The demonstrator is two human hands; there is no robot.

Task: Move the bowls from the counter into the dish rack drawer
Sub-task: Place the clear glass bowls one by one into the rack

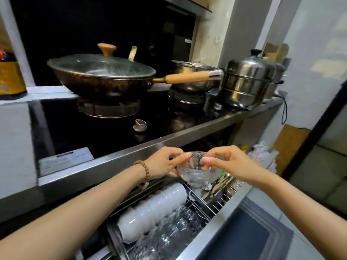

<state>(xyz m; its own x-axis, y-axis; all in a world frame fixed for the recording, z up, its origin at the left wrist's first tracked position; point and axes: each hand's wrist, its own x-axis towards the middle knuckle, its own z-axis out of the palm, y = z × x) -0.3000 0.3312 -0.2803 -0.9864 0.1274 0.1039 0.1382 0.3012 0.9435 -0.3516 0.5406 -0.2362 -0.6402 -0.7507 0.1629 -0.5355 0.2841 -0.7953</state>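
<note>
A clear glass bowl [195, 170] hangs in the air just below the counter's steel front edge, over the open dish rack drawer [212, 228]. My left hand [165, 163] grips its left rim, thumb on the near side. My right hand [228, 162] pinches its right rim. In the drawer a row of white bowls [150, 209] stands on edge, and beside it a row of clear glass bowls [172, 231].
On the black stove top a lidded wok [101, 76] with a long wooden handle sits over a burner, a steel pot [193, 76] behind it. A tall steel steamer [247, 79] stands at the right. Utensils [219, 186] lie in the drawer's far wire section.
</note>
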